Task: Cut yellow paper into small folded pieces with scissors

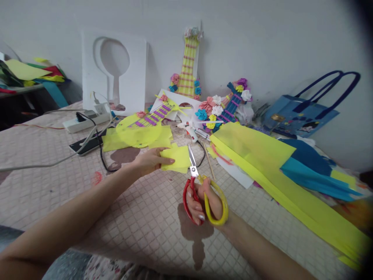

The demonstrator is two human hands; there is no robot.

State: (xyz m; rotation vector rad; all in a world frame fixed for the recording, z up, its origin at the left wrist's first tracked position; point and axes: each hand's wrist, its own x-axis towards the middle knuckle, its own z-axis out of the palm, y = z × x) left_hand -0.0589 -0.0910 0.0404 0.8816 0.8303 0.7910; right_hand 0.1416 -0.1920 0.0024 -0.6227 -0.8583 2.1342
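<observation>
My left hand (154,160) is closed on a small yellow paper piece (179,158), thumb on top and fingers beneath. In my right hand (201,200) is a pair of scissors (193,170) with one red and one yellow handle loop. The blades point away from me, close beside the right edge of the held paper. Whether they touch it I cannot tell. Beyond my left hand lie larger yellow sheets (136,137), partly under a yellow craft piece with purple strips (157,116).
A white glue gun (189,129) lies behind the scissors. Long yellow paper (253,149) stretches along the right, near blue paper (309,171) and a blue bag (303,112). At left are a power strip (87,121) and a phone (87,144) among cables. A white cut-out board (134,58) leans on the wall.
</observation>
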